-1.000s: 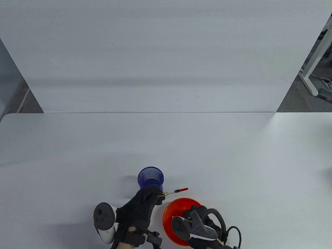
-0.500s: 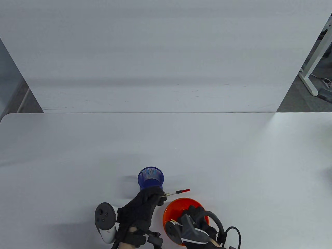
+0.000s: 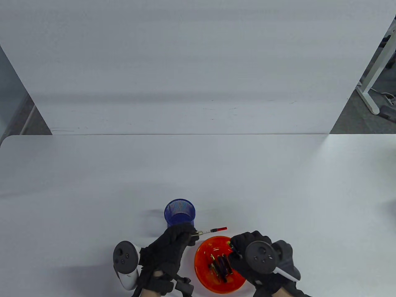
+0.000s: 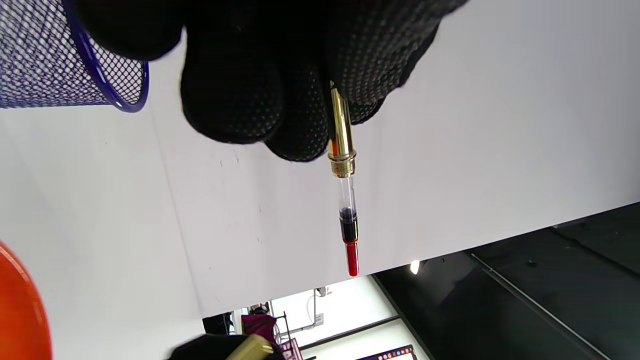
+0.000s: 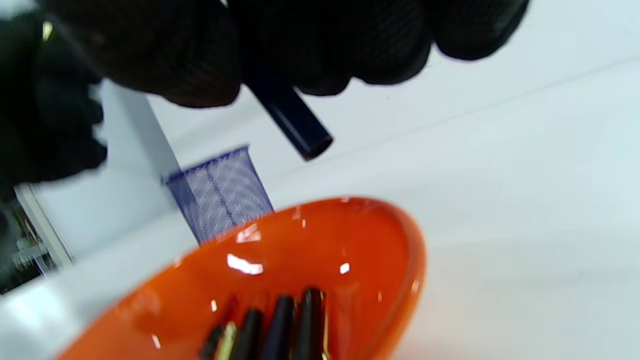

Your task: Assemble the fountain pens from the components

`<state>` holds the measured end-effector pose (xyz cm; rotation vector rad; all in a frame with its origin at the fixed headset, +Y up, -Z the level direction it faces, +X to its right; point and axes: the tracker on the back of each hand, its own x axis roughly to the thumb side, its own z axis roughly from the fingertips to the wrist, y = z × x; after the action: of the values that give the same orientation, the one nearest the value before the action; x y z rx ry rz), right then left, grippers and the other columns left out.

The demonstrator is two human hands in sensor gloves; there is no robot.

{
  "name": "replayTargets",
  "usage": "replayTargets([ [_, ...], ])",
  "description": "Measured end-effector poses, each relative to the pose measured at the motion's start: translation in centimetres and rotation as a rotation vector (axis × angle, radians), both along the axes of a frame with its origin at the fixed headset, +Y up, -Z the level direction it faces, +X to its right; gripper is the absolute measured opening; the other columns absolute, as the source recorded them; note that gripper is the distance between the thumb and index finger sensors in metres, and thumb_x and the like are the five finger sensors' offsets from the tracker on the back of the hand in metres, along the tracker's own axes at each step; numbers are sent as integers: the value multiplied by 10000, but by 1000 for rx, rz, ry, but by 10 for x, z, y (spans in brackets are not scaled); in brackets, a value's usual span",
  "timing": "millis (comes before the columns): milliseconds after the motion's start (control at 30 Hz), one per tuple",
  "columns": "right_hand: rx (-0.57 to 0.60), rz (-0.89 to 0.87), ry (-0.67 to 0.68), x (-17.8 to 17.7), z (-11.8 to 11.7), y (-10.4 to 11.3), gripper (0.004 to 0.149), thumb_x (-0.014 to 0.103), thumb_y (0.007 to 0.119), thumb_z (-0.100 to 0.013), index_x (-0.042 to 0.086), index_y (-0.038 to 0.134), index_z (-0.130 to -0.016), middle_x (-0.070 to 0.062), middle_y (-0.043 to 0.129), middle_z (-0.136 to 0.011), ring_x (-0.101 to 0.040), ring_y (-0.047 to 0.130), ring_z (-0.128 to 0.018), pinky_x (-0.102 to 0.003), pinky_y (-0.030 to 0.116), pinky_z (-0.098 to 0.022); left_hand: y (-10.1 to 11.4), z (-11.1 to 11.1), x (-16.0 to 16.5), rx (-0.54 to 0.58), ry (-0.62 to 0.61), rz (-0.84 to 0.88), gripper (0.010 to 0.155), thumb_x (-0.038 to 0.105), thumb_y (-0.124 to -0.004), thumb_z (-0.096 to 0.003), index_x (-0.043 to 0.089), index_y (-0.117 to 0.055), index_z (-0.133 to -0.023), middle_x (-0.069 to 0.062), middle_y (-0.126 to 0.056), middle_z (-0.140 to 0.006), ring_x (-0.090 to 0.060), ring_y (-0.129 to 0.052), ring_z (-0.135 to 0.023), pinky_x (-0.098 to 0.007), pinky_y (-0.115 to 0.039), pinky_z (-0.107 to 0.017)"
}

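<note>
Table view, hands: the left hand (image 3: 169, 247) is pinching the pen's nib section with converter (image 3: 209, 230), its red tip pointing right above the table (image 3: 278, 185); the right hand (image 3: 256, 260) is hovering over the orange bowl (image 3: 204, 275), its grasp hidden here.
Table view, containers: the bowl is holding about 4 dark pen parts (image 3: 220, 265); the blue mesh cup (image 3: 179, 211) is looking empty.
Left wrist view, risk: fingers (image 4: 230, 100) are clamping only the gold section (image 4: 341, 135), so a misaligned push is likely bending or unseating the converter.
Right wrist view, grip: fingers (image 5: 165, 60) are clenching a dark barrel (image 5: 295, 125) above the bowl.
Right wrist view, risk: the barrel, tilting downward, may be slipping back.
</note>
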<state>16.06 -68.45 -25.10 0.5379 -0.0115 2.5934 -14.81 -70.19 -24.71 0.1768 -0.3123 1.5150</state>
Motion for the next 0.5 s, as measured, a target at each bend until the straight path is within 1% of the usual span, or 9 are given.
replayTargets([
  [67, -35, -89, -10, 17, -5, 4, 355, 365, 827, -538, 235, 767, -863, -107, 876, -755, -356, 833, -612, -624, 644, -607, -1, 0, 0, -4, 2, -1, 381, 184, -805, -576, 116, -833, -949, -213, -958, -837, -438, -973, -651, -691, -675, -569],
  [167, -53, -272, -9, 36, -10, 8, 330, 343, 839, -540, 267, 779, -855, -121, 891, -754, -371, 839, -614, -631, 643, -605, -1, 0, 0, -6, -3, -1, 381, 183, -803, -576, 114, -833, -949, -215, -956, -837, -439, -974, -649, -690, -675, -569],
  [233, -45, -363, -7, 44, -10, 10, 317, 343, 847, -540, 292, 790, -848, -99, 905, -763, -371, 850, -621, -630, 650, -608, 0, 0, 1, -6, -9, -2, 380, 183, -802, -578, 113, -832, -950, -218, -956, -837, -438, -973, -651, -690, -674, -571],
  [267, -40, -403, -9, 47, -11, 10, 320, 349, 852, -538, 300, 794, -849, -109, 913, -768, -369, 859, -624, -626, 657, -606, 0, 0, 1, -4, -9, 0, 380, 184, -803, -577, 113, -833, -949, -216, -957, -836, -438, -973, -651, -692, -675, -568],
  [333, -33, -494, -8, 53, -12, 10, 319, 359, 864, -532, 298, 816, -841, -105, 945, -761, -369, 883, -622, -622, 674, -600, 1, 0, 1, 0, -16, -3, 380, 183, -802, -577, 114, -832, -950, -214, -957, -837, -438, -974, -650, -691, -675, -569],
  [367, -28, -535, -9, 55, -12, 10, 322, 335, 877, -532, 296, 822, -847, -102, 955, -768, -365, 894, -625, -620, 679, -600, 1, 0, 2, 0, -18, -3, 380, 184, -801, -578, 114, -832, -950, -215, -956, -837, -438, -973, -652, -689, -675, -571],
  [500, -20, -708, -24, 64, -14, 7, 329, 378, 879, -523, 272, 861, -834, -97, 996, -746, -352, 933, -602, -607, 712, -586, 1, 0, 2, -3, -25, -1, 381, 183, -802, -577, 114, -831, -951, -216, -956, -837, -438, -973, -652, -689, -674, -572],
])
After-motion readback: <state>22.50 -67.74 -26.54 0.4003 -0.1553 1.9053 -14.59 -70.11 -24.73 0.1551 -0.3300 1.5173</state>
